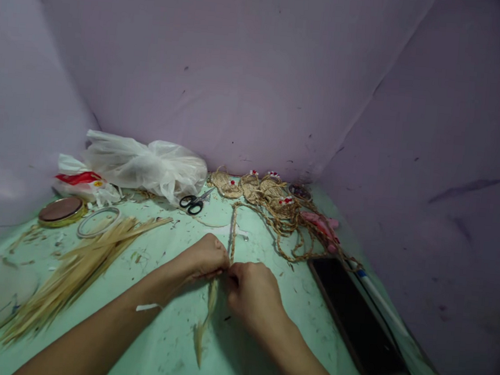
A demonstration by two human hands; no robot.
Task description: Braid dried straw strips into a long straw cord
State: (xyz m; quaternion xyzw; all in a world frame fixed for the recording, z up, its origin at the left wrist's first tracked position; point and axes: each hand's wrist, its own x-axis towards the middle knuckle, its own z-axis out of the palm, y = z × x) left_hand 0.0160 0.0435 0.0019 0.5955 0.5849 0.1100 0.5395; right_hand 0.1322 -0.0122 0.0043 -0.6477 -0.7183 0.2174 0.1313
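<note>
My left hand (209,257) and my right hand (253,293) meet over the middle of the table, fingers closed. Between them they pinch a braided straw cord (234,238), which runs away from me toward the back. Loose fibre ends (200,338) of the cord hang toward me below my left hand. My fingertips hide the spot where the strands cross. To the left lies a bundle of flat, pale straw strips (81,266).
Black-handled scissors (195,202), a white plastic bag (147,164) and woven straw pieces with red beads (250,187) lie at the back. A dark phone (355,316) is at right, beside a tangle of cord (290,226). At left are a tape ring (98,222) and a round tin (61,212).
</note>
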